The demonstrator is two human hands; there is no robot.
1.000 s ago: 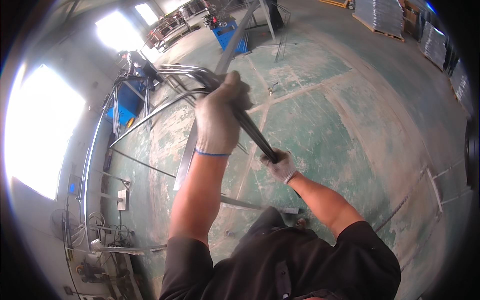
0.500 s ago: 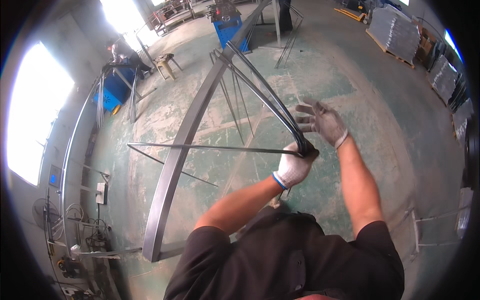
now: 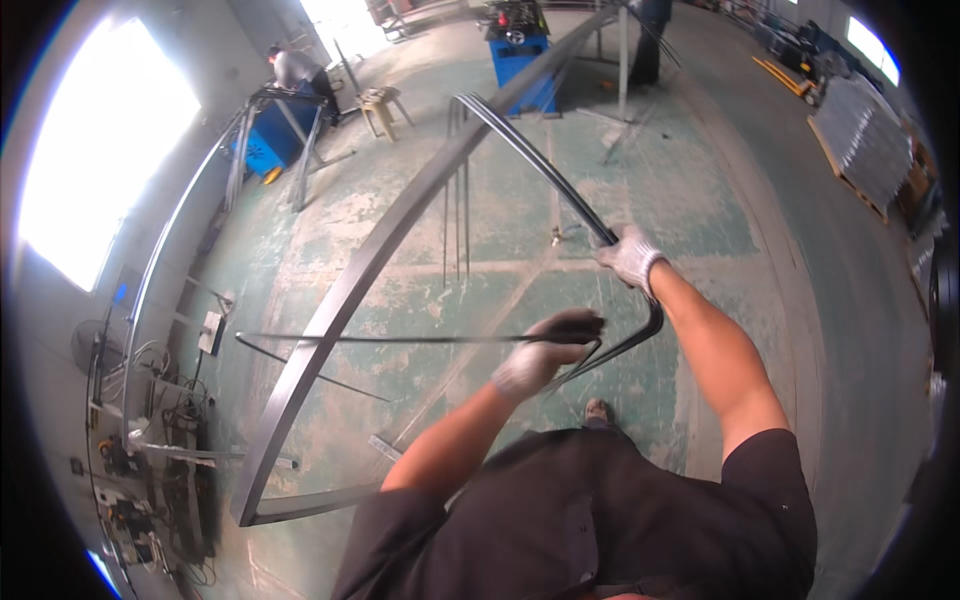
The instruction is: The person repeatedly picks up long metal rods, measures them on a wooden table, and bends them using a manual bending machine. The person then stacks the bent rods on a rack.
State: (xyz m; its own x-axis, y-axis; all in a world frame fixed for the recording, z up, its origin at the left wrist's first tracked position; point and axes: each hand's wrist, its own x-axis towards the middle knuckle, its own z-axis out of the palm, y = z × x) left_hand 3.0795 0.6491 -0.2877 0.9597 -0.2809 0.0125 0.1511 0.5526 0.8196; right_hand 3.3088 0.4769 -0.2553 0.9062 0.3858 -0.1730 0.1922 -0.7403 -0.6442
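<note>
A long grey metal beam point(image 3: 345, 300) slants from the lower left to the far middle. Several dark bent metal rods point(image 3: 545, 165) lean over its upper part and come down towards me, curving sharply near my right forearm. My right hand point(image 3: 632, 260), in a white knit glove, is closed round these rods above their bend. To its lower left, my left hand point(image 3: 545, 352), also gloved with darkened fingers, is closed on a thin dark rod point(image 3: 420, 339), blurred by motion. That rod lies across the beam's lower part; its other end bends back underneath. The left fingertips are partly smeared.
Blue machines point(image 3: 520, 70) stand at the far middle and far left, where a person point(image 3: 298, 70) bends over one. A stool point(image 3: 382, 108) is beside that person. Wrapped stacked sheets point(image 3: 865, 130) sit on a pallet at right. Cables and a fan point(image 3: 97, 345) line the left wall.
My right hand, open and empty before, has closed on the bundle of bent rods. My left hand has moved left off the bundle with the single rod. The view has shifted.
</note>
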